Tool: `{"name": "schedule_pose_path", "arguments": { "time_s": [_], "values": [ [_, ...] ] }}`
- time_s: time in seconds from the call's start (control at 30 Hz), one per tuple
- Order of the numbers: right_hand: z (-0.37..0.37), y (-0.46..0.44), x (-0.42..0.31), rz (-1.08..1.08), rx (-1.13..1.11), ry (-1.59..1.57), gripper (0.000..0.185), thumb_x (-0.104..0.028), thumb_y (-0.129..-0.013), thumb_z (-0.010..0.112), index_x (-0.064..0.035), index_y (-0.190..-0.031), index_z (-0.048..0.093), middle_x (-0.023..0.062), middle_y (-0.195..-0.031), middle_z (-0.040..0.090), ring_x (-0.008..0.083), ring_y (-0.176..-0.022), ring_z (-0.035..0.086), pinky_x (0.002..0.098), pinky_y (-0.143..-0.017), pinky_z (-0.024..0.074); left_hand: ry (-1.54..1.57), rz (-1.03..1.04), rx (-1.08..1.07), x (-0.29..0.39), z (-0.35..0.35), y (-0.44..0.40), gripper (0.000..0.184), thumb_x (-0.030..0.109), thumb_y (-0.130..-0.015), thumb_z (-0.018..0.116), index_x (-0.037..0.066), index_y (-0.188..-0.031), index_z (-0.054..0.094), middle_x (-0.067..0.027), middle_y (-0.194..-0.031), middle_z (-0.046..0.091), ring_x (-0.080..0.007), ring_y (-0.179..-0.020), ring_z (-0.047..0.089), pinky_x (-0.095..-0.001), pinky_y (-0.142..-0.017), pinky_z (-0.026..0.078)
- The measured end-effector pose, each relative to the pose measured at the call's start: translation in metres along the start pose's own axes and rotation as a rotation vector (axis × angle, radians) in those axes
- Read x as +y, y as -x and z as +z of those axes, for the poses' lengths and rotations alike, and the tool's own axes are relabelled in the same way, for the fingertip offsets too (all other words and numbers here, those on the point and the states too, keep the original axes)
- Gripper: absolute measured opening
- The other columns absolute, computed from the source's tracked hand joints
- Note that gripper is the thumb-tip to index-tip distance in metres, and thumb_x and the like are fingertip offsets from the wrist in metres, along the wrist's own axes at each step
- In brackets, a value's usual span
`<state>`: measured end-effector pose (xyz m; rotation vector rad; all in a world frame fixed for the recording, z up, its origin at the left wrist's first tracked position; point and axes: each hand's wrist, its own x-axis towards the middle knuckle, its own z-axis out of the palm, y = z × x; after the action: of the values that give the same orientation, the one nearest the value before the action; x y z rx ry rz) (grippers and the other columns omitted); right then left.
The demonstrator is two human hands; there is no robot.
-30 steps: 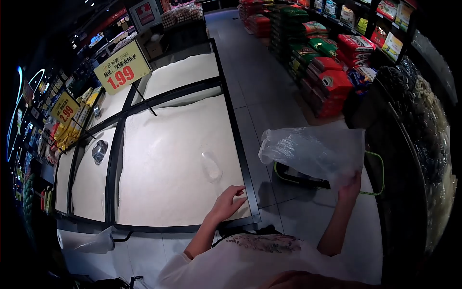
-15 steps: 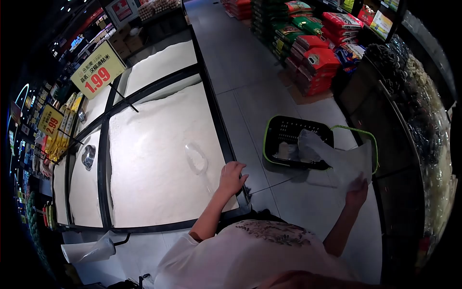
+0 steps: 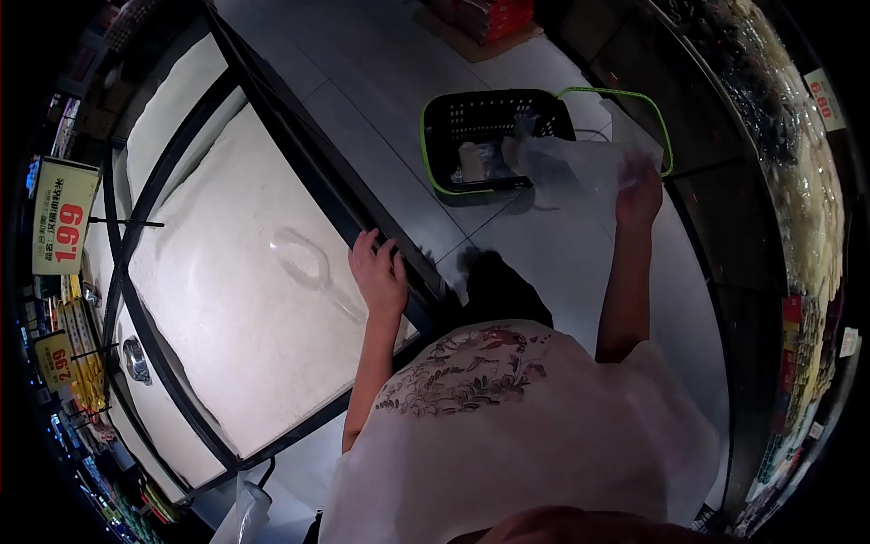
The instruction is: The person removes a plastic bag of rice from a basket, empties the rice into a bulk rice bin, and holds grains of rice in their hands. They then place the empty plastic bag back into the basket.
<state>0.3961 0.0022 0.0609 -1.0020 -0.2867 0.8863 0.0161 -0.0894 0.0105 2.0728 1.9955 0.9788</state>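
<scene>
My left hand rests on the black rim of a rice bin, its fingers spread and holding nothing. Just left of it, a clear plastic scoop lies on the white rice. Out to the right, my right hand has its fingers closed on a translucent plastic bag. The bag stretches leftward to the black shopping basket with a green edge, which stands on the floor. Inside the basket is a clear bag with something pale; its contents are unclear.
Price signs stand over the bins at left. Another scoop lies in a neighbouring bin. A plastic bag roll hangs below the bin corner. Stacked red packs are at the top, and a goods display runs along the right.
My view has tilted down and turned, so the basket appears higher and further left. My left hand now lies against the bin rim. The right hand still grips the bag.
</scene>
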Motion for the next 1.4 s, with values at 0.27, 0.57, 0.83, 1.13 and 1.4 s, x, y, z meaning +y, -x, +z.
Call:
{"name": "schedule_pose_path", "arguments": {
  "time_s": [0.27,0.57,0.83,1.13,1.4],
  "values": [
    [0.001,-0.098,0.054,0.007,-0.06,0.21,0.026,-0.016,-0.082,0.045,-0.0017,-0.103,0.049,0.0074,-0.093,0.056,0.0151,-0.081,0.053,0.0262,-0.071,0.041,-0.156,-0.295,0.063,-0.008,0.009,-0.04,0.053,0.006,-0.07,0.059,0.004,-0.118,0.039,-0.022,-0.127,0.028,-0.0378,-0.116,0.03,-0.0414,-0.096,0.027],
    [0.053,-0.175,0.189,0.189,-0.211,0.397,0.013,-0.016,-0.082,0.046,-0.0042,-0.08,0.05,0.003,-0.075,0.053,0.009,-0.064,0.048,0.0229,-0.06,0.0399,-0.363,-0.694,-0.079,0.004,0.028,-0.059,0.071,0.009,-0.074,0.057,0.007,-0.132,0.017,-0.0221,-0.123,0.034,-0.0377,-0.112,0.035,-0.0411,-0.09,0.034],
    [0.057,-0.171,0.331,0.115,-0.535,0.939,0.021,-0.022,-0.085,0.043,-0.0011,-0.083,0.048,0.0115,-0.067,0.049,0.0214,-0.065,0.05,0.0336,-0.059,0.0391,-0.512,-0.727,-0.091,0.005,0.038,-0.076,0.069,0.004,-0.075,0.055,0.007,-0.132,0.017,-0.021,-0.127,0.032,-0.0356,-0.114,0.036,-0.0372,-0.093,0.034],
    [-0.027,-0.204,0.404,0.268,-0.751,1.349,0.027,-0.022,-0.078,0.052,-0.0033,-0.098,0.05,0.0161,-0.08,0.055,0.0316,-0.075,0.054,0.0389,-0.063,0.0415,-0.581,-0.806,-0.124,0.004,0.044,-0.081,0.065,0.006,-0.077,0.054,0.004,-0.131,0.019,-0.018,-0.132,0.027,-0.033,-0.119,0.032,-0.035,-0.097,0.028],
    [-0.068,-0.269,0.405,0.086,-0.692,1.826,0.051,-0.028,-0.062,0.063,-0.0102,-0.107,0.046,0.0112,-0.109,0.047,0.0293,-0.103,0.045,0.0429,-0.083,0.0373,-0.674,-0.806,-0.187,0.002,0.047,-0.082,0.063,0.01,-0.08,0.052,0.001,-0.131,0.017,-0.021,-0.132,0.025,-0.0348,-0.12,0.028,-0.0367,-0.099,0.026]
  ]
}}
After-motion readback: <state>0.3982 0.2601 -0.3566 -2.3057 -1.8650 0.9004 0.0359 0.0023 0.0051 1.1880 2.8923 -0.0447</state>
